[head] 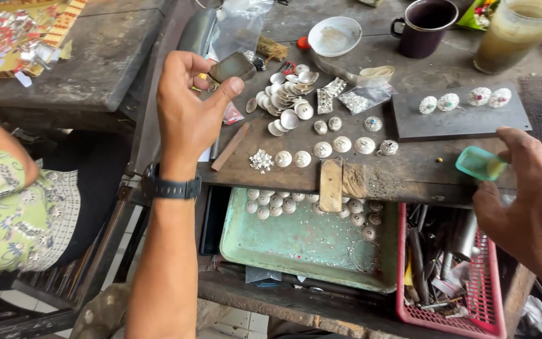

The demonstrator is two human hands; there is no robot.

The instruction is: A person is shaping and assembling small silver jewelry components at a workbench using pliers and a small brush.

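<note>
Head view: looked down on a dark wooden bench (409,169), crowded with work so all stayed close. Below it, a green tray (308,245) sat to catch small bits, with a red basket (484,301) of tools beside. Round silver domes (286,103) lay heaped near the middle. Left hand (186,116) raised, wrist bent, thumb and fingers half curled, pinching a small dark flat piece (232,66) above the bench. Right hand (528,201) low at the bench edge, fingers closed on a little teal cup (479,163).

Soft, even daylight — faint shadows; edges bend slightly; right hand (531,201) blurred
</note>
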